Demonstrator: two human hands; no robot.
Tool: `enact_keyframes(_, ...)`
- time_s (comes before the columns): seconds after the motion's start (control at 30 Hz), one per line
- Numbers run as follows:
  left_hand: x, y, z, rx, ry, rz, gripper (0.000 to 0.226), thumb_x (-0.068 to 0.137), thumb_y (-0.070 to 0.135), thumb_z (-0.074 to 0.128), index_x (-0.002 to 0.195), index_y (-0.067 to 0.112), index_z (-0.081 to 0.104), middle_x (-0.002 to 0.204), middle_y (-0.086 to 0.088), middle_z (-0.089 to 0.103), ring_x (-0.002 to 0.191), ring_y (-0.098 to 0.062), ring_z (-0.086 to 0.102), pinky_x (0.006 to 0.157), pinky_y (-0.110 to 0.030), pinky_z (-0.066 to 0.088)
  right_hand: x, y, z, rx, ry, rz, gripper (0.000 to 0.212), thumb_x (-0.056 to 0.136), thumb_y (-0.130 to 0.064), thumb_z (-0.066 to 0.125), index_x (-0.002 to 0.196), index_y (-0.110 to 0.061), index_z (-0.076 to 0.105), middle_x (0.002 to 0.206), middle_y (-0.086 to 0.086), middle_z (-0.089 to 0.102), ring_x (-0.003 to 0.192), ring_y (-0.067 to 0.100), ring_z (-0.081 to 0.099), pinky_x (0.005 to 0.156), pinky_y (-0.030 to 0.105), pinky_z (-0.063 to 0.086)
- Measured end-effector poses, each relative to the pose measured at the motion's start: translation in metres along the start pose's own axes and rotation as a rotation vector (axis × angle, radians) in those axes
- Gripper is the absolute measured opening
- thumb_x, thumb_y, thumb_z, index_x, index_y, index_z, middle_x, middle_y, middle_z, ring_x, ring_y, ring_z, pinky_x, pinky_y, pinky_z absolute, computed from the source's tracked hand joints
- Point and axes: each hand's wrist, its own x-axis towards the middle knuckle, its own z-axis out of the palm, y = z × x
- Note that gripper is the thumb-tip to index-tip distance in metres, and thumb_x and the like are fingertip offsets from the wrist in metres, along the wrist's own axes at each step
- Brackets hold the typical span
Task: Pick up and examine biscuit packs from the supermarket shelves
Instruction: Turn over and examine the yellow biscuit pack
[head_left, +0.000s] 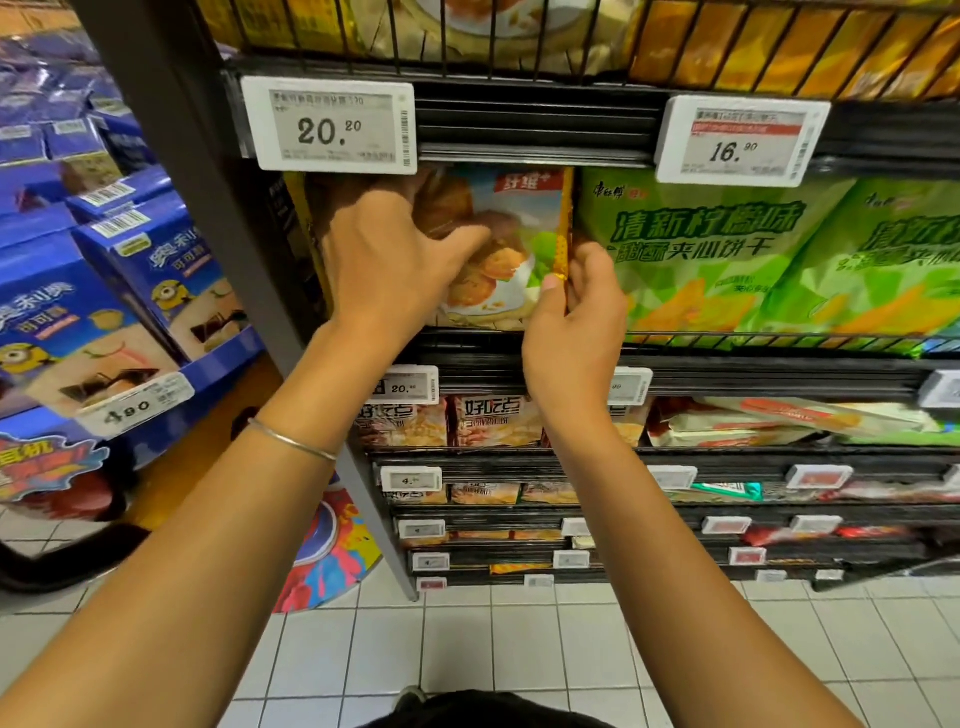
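Fingers of left hand curl over biscuit pack face; right hand pinches its edge.

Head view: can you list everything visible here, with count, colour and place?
biscuit pack: one, orange-brown with a blue-sky picture, shelf under the 20.20 tag
green packs: two showing, green and yellow, same shelf, to its right
yellow packs: several, yellow, top shelf behind wire
large price tags: two, white, rail above the biscuit pack; 20.20 left, 16.90 right
lower packs: several, beige and red, shelves below
blue boxes: several, blue, display at left
floor: white tiles, bottom of view
bracelet: one, silver, left wrist
left hand: grips the biscuit pack's left side
right hand: pinches its gold right edge
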Motion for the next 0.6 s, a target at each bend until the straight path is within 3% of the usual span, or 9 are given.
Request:
enact_keyframes(0.1, -0.006, 0.001, 0.0, -0.079, 0.075, 0.112, 0.071, 0.077, 0.078, 0.071, 0.085, 0.007, 0.077, 0.079, -0.006, 0.075, 0.073, -0.023, 0.07, 0.07, -0.046, 0.056, 0.002, 0.0, 0.002, -0.007, -0.006, 0.015, 0.029, 0.106, -0.006, 0.046, 0.133, 0.0, 0.054, 0.116, 0.011, 0.067, 0.11, 0.027, 0.063, 0.099, 0.046, 0.053)
enact_keyframes(0.2, -0.007, -0.006, 0.002, -0.04, 0.11, 0.148, 0.079, 0.076, 0.083, 0.068, 0.085, 0.005, 0.077, 0.08, -0.008, 0.074, 0.073, -0.025, 0.068, 0.07, -0.047, 0.053, 0.0, 0.001, 0.007, -0.014, -0.017, 0.013, 0.021, 0.106, -0.004, 0.044, 0.124, 0.0, 0.053, 0.105, 0.01, 0.065, 0.099, 0.03, 0.062, 0.09, 0.054, 0.052)
enact_keyframes(0.37, -0.005, -0.013, 0.002, 0.012, 0.067, 0.191, 0.083, 0.078, 0.088, 0.061, 0.087, 0.007, 0.076, 0.081, -0.01, 0.075, 0.075, -0.027, 0.069, 0.07, -0.045, 0.053, 0.002, 0.001, 0.004, -0.115, -0.084, -0.016, 0.007, 0.105, -0.005, 0.044, 0.108, -0.006, 0.05, 0.087, 0.001, 0.055, 0.081, 0.024, 0.053, 0.071, 0.044, 0.044)
enact_keyframes(0.47, -0.003, -0.01, 0.005, 0.172, 0.024, 0.174, 0.093, 0.075, 0.094, 0.045, 0.098, 0.008, 0.072, 0.086, -0.015, 0.074, 0.082, -0.037, 0.071, 0.067, -0.034, 0.042, 0.007, 0.0, -0.006, -0.26, -0.169, -0.066, 0.013, 0.104, -0.004, 0.045, 0.096, -0.013, 0.04, 0.075, -0.005, 0.042, 0.066, 0.012, 0.041, 0.056, 0.033, 0.026)
enact_keyframes(0.53, -0.002, -0.008, 0.007, 0.274, -0.006, 0.166, 0.104, 0.071, 0.096, 0.034, 0.1, 0.003, 0.069, 0.09, -0.022, 0.073, 0.087, -0.042, 0.07, 0.069, -0.036, 0.035, 0.009, -0.002, -0.016, -0.308, -0.227, -0.081, 0.014, 0.104, -0.003, 0.045, 0.095, -0.013, 0.04, 0.076, -0.003, 0.044, 0.068, 0.011, 0.042, 0.053, 0.028, 0.028)
enact_keyframes(0.6, 0.0, -0.007, 0.004, 0.315, -0.042, 0.16, 0.11, 0.067, 0.098, 0.029, 0.109, 0.004, 0.068, 0.097, -0.024, 0.072, 0.092, -0.043, 0.069, 0.07, -0.037, 0.037, 0.007, -0.001, -0.023, -0.298, -0.284, -0.07, 0.005, 0.104, -0.006, 0.046, 0.109, -0.007, 0.049, 0.091, 0.006, 0.058, 0.08, 0.019, 0.05, 0.063, 0.031, 0.038)
